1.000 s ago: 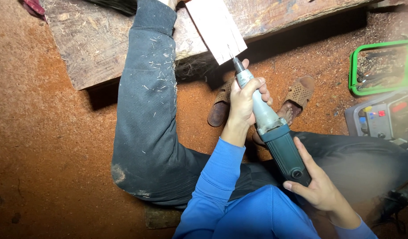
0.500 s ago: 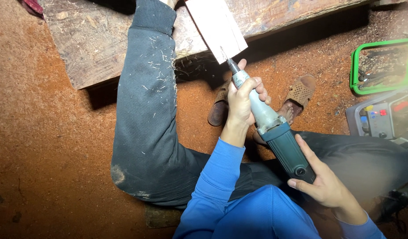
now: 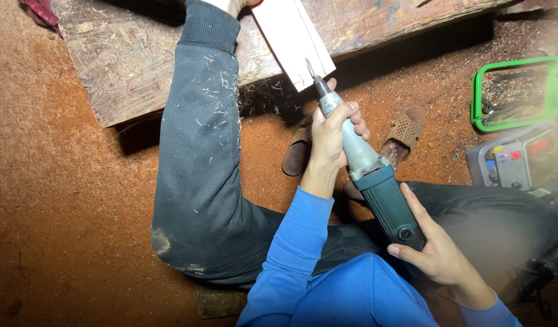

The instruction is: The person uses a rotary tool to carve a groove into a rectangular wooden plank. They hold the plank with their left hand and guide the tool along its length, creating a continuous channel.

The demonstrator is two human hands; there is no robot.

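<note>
Red dirt floor, wooden slab, sandals

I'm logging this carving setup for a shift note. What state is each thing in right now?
Left hand: wrapped around the grinder's neck.
Right hand: cupping the grinder's rear end.
Die grinder: held in both hands, bit at the pale wood piece's edge.
Pale wood piece: lying on the plank, overhanging its edge.
Plank: flat, weathered, with a leg resting across it.
Green tray: open, dark bits inside.
Sandals: on the dusty ground.

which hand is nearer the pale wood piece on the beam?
Left. The left hand grips the grinder near its nose, just below the pale wood piece. The right hand cups the grinder's rear end, much farther away.
</note>
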